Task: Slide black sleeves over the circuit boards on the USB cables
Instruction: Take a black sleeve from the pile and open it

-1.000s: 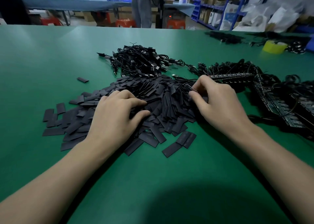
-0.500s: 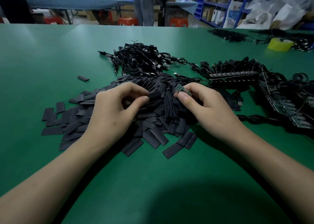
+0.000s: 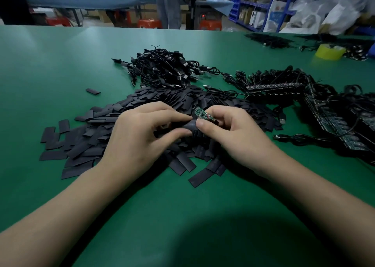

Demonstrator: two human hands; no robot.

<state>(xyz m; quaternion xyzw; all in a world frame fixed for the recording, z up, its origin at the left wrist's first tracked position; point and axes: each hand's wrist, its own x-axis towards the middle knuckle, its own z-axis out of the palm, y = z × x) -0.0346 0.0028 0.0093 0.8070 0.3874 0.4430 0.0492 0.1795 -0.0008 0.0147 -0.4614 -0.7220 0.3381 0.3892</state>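
A small green circuit board [image 3: 202, 114] is pinched between the thumb and fingers of my right hand [image 3: 233, 137], above a wide pile of flat black sleeves [image 3: 85, 143]. My left hand [image 3: 142, 137] pinches one black sleeve [image 3: 189, 125] between thumb and forefinger, its open end close under the board's near end. Whether the board has entered the sleeve I cannot tell. The board's cable is hidden behind my right hand.
A heap of black USB cables [image 3: 162, 68] lies behind the sleeves. Rows of circuit boards with cables [image 3: 328, 120] fill the right side. One stray sleeve [image 3: 93, 91] lies at left. A yellow tape roll [image 3: 329, 51] sits far right. People stand beyond the green table [image 3: 50, 64].
My right hand has lifted the circuit board out of the pile and brought it toward my left hand, which picked up one sleeve and raised it to the board.
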